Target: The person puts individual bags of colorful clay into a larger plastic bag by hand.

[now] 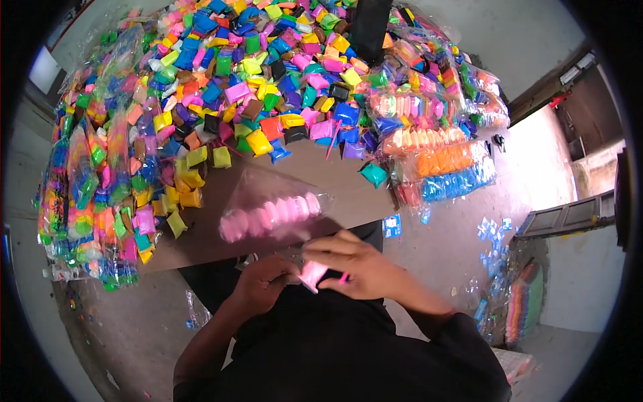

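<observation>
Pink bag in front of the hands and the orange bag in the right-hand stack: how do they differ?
The pink bag lies alone on the bare table, near the right hand gripping a pink packet; the orange bag sits wedged among other filled bags. The pink bag looks loose and part full; the orange bag looks packed tight. Both are clear plastic holding one colour of packets.

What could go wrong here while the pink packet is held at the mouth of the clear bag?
1. The pink packet is pinched by the right hand over the lap, past the table edge. A slip would likely drop it to the floor.
2. The clear bag holds a row of pink packets and its mouth seems open, so a tug might spill them.
3. The loose heap of packets slopes toward the bag and could slide in.
</observation>
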`<move>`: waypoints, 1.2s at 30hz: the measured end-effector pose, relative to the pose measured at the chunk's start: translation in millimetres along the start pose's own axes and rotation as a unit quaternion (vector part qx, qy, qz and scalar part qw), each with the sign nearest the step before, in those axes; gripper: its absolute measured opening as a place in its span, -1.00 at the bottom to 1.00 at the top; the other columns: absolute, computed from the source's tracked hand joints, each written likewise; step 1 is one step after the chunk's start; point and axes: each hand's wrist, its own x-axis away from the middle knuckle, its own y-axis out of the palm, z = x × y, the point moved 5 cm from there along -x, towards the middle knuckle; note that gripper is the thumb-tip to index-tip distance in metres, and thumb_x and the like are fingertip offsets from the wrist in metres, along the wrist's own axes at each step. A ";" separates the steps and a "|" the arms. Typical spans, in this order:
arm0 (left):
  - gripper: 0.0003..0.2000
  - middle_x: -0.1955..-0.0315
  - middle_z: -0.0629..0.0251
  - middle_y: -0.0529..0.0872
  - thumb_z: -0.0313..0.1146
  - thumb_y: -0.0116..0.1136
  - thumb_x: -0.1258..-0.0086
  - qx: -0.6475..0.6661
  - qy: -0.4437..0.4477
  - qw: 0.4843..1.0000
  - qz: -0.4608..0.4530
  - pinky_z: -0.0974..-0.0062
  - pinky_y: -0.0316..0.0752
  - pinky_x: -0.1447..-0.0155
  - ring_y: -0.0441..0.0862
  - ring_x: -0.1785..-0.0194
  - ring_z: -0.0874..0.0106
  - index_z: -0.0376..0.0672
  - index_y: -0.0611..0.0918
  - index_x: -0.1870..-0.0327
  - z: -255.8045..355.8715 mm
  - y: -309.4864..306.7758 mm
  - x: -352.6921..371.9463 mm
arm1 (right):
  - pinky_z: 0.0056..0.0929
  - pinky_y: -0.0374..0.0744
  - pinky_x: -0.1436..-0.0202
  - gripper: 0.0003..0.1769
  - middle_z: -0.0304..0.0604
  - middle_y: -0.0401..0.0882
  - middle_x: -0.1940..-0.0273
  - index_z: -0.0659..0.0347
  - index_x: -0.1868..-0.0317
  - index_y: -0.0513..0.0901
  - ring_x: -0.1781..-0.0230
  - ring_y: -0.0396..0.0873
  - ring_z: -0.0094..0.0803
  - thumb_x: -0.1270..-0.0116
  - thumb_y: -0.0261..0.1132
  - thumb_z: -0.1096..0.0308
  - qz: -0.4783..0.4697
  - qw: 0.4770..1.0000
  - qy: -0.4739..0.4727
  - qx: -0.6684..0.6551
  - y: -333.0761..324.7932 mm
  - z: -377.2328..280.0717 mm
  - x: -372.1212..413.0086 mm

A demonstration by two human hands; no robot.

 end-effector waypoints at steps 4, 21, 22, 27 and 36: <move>-0.91 0.26 0.26 0.71 -0.48 0.39 -0.44 -0.016 0.064 0.996 -0.063 0.38 0.56 0.04 0.68 0.19 0.35 -0.23 0.69 0.16 16.8 0.7 -12.9 | -0.12 0.61 -0.22 -0.46 -0.03 0.65 -0.14 0.29 -0.17 0.68 -0.13 0.56 -0.01 -0.16 0.53 0.37 -0.066 0.996 -0.034 0.039 18.7 4.5 -1.9; -0.72 0.24 0.32 0.71 -0.47 0.29 -0.52 0.085 -0.114 0.986 0.086 0.56 0.69 0.20 0.72 0.26 0.58 -0.27 0.56 -0.17 -24.2 17.9 -40.3 | -0.13 0.62 -0.26 -0.34 -0.02 0.70 -0.14 0.20 -0.27 0.69 -0.15 0.62 -0.02 -0.08 0.57 0.43 0.086 0.992 0.022 0.088 19.0 33.1 -22.1; -0.72 0.24 0.32 0.71 -0.47 0.29 -0.52 0.083 -0.114 0.986 0.087 0.56 0.69 0.20 0.72 0.26 0.58 -0.27 0.56 -0.17 -32.3 15.7 -45.6 | -0.18 0.64 -0.20 -0.40 -0.01 0.71 -0.15 0.20 -0.23 0.72 -0.14 0.64 -0.03 -0.13 0.59 0.42 0.118 0.992 0.022 0.042 13.8 34.7 -24.3; -0.77 0.33 0.28 0.72 -0.44 0.29 -0.50 -0.105 -0.086 0.979 0.151 0.52 0.60 0.21 0.69 0.29 0.56 -0.29 0.62 -0.09 -11.2 -5.8 -75.1 | -0.07 0.62 -0.21 -0.43 0.13 0.64 -0.16 0.22 -0.26 0.66 -0.14 0.65 0.10 -0.24 0.60 0.37 0.299 0.946 0.113 0.050 0.1 68.2 -21.1; -0.75 0.25 0.06 0.80 -0.37 0.40 -0.43 -0.146 0.021 0.975 0.168 0.32 0.64 0.08 0.78 0.21 0.32 -0.29 0.67 -0.01 -4.9 6.0 -118.0 | -0.15 0.68 0.10 -0.72 0.13 0.75 0.16 0.29 0.02 0.78 0.22 0.74 0.06 -0.30 0.51 0.38 0.316 0.922 0.216 0.058 3.4 115.2 -26.1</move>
